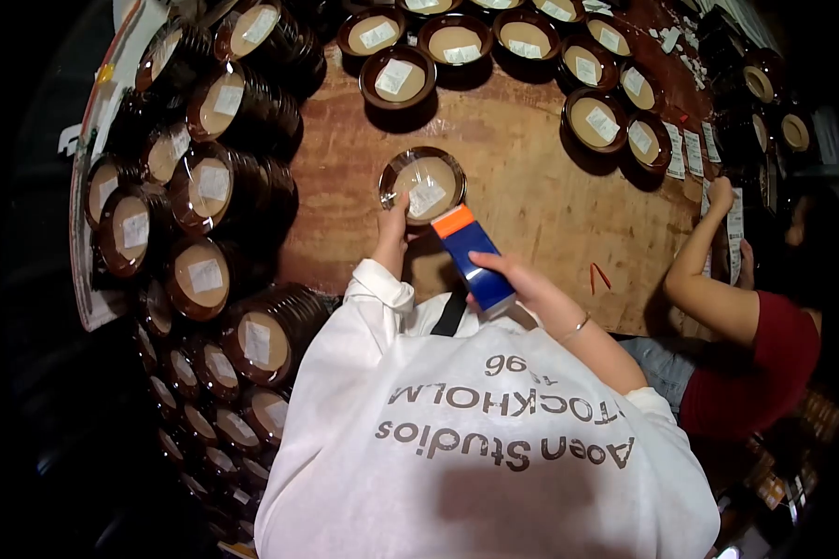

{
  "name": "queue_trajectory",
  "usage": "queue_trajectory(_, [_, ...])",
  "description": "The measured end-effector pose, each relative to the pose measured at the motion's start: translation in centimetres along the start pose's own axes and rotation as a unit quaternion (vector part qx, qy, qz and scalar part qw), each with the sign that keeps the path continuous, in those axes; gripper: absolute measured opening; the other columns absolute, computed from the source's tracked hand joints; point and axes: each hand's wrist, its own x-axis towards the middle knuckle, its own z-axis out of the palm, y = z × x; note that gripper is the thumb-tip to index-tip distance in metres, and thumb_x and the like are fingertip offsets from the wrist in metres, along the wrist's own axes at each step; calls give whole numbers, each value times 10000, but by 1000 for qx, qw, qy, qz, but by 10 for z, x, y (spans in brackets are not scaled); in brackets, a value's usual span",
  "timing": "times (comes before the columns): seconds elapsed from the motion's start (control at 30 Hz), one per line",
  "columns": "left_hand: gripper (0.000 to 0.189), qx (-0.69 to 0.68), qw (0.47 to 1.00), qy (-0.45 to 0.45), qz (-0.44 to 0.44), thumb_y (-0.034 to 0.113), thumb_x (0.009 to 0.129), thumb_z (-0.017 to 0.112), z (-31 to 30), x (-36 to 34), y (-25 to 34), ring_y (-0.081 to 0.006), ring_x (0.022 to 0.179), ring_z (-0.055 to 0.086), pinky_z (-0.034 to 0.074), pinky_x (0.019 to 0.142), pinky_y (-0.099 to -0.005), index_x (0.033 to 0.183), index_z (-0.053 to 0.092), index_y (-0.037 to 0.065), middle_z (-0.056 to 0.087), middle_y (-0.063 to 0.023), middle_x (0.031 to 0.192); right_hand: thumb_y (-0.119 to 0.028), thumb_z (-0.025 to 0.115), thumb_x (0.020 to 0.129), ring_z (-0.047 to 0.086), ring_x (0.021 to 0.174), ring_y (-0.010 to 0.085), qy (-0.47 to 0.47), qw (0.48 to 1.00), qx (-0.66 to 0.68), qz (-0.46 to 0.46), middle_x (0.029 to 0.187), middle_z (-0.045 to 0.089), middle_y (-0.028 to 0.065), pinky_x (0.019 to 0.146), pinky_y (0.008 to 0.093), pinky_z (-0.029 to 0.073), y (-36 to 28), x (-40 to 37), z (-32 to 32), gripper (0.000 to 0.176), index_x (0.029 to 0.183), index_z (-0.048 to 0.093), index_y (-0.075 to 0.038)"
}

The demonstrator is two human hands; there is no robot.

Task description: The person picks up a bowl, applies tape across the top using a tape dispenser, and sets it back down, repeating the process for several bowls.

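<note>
Close in front of my body, my left hand point(393, 228) grips a dark brown bowl point(422, 156) by its near left rim. Glossy clear film covers the bowl, and a white printed label point(428, 196) sits on its beige inside. My right hand point(517, 279) is wrapped round a dark blue, box-shaped object point(476, 258) with an orange end point(453, 221). That orange end is right at the bowl's lower right rim. What kind of object it is, I cannot tell.
Stacks of labelled brown bowls point(242, 102) line the table's left side. More labelled bowls point(455, 42) stand at the back and right. A red strip point(600, 277) lies on the wooden table point(513, 186). At right, a person in a red sleeve point(760, 363) handles label strips point(735, 224).
</note>
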Motion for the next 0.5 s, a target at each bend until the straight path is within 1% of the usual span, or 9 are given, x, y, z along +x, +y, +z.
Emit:
queue_trajectory(0.03, [408,-3,1000,3,-4,324,782,567,-3,0,-5,-254,685,611,510,463,-401,1036,488,14,585,-143,878,-361,588,750,592,598,184,12,999,-37,-15,751,578,107,557,270,493,0,3,-9,422,938,514,9])
queue_trajectory(0.07, [402,-22,1000,-13,-11,321,785,564,-5,3,-6,-252,694,613,512,461,-398,1034,489,14,585,-146,879,-366,603,734,593,609,184,24,997,-73,-33,761,575,110,558,270,487,-4,4,-17,443,950,512,9])
queue_trajectory(0.1, [395,-40,999,-31,-16,318,788,561,-4,5,-4,-251,704,615,514,459,-396,1031,490,15,585,-149,881,-395,603,725,571,615,152,28,988,-154,-21,795,569,87,573,253,469,-10,3,-25,482,976,526,9])
queue_trajectory(0.13, [395,-41,998,-33,-16,318,788,561,-3,4,-5,-251,704,615,514,459,-396,1031,490,15,585,-149,881,-395,603,725,571,615,152,30,987,-154,-22,795,569,87,573,253,469,-11,4,-33,482,976,526,9])
queue_trajectory(0.2, [388,-25,999,-17,12,310,784,569,-1,1,-10,-242,691,613,523,470,-387,1022,496,12,583,-151,878,-428,596,725,552,641,128,37,972,-227,-37,808,574,71,591,242,446,-8,7,-43,498,962,549,8])
queue_trajectory(0.23, [388,-25,999,-18,12,310,784,569,-2,3,-11,-242,691,613,523,470,-387,1022,496,12,583,-151,878,-428,596,725,552,641,128,38,972,-227,-38,808,574,71,591,242,446,-7,6,-45,498,962,549,8])
queue_trajectory(0.3, [399,29,999,-12,29,340,789,552,-5,4,-14,-246,712,612,527,507,-373,1032,494,29,584,-136,901,-455,585,729,539,655,115,47,970,-229,-65,783,576,56,613,229,429,-2,2,-48,500,918,570,7])
queue_trajectory(0.43, [409,-8,1000,-14,27,347,784,560,-3,4,-22,-237,696,613,528,492,-350,1016,498,16,585,-135,887,-452,577,740,530,663,108,33,967,-249,-37,760,576,45,627,224,425,15,14,-59,496,914,574,12])
queue_trajectory(0.5, [415,-8,996,11,86,345,779,572,-4,19,-37,-235,682,613,524,472,-340,1003,498,3,588,-133,865,-443,573,748,527,662,104,41,964,-250,-74,752,579,40,636,218,420,27,17,-60,486,905,580,16])
